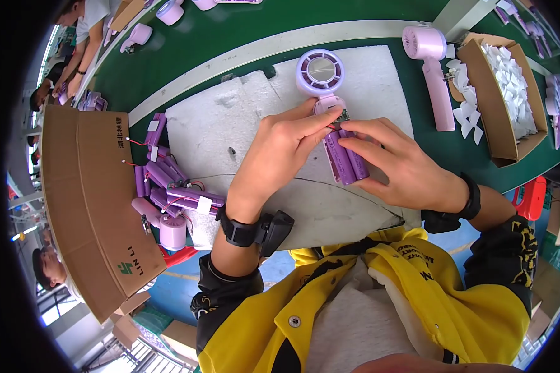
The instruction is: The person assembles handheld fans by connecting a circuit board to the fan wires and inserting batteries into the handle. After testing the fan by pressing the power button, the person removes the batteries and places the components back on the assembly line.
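A pink and purple handheld fan (320, 70) lies with its round head away from me and its handle open. A pack of purple cylindrical batteries (343, 155) sits in or over the lower handle. Above the batteries a small green circuit board (344, 115) shows, with a bit of red wire beside it. My left hand (272, 149) is closed at the fan's neck, thumb and forefinger pressing near the board and wire. From the right, my right hand (401, 158) grips the battery pack, its fingertips at the pack's top and side. What lies under the fingertips is hidden.
White foam board (211, 118) lies under the work. Purple battery packs with wires (168, 180) and a pink fan (171, 230) lie left, beside a cardboard box (93, 205). At right are another fan (438, 93) and a carton of white pieces (510, 93). Other people sit far left.
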